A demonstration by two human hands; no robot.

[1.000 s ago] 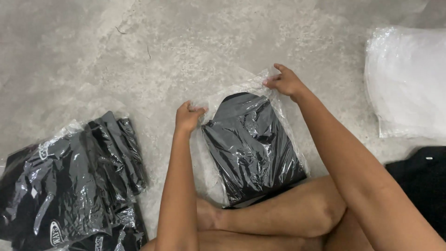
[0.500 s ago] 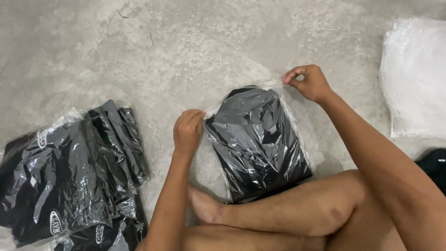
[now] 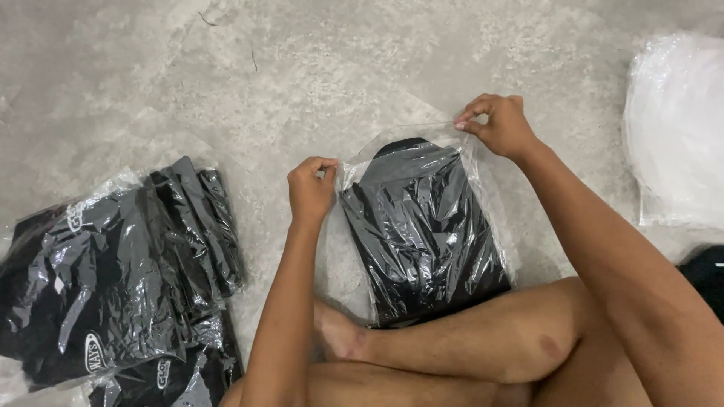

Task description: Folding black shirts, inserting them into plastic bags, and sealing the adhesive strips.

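Concrete floor bare ahead; left hand, right hand pinch clear bag top corners.

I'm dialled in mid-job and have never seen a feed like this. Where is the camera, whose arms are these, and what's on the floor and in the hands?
There is no machine here: a person sits on a grey concrete floor and works with bare hands. The single picture comes from a camera worn on that person's head, looking down, so the arms and the folded legs at the bottom edge are their own.

The left hand and the right hand each pinch a top corner of a clear plastic bag that lies on the floor and holds a folded black garment. Each grip is on the bag's open edge.

To the left lies a pile of bagged black garments. At the right edge sits a stack of clear plastic bags that looks empty, and a bit of black cloth shows below it.
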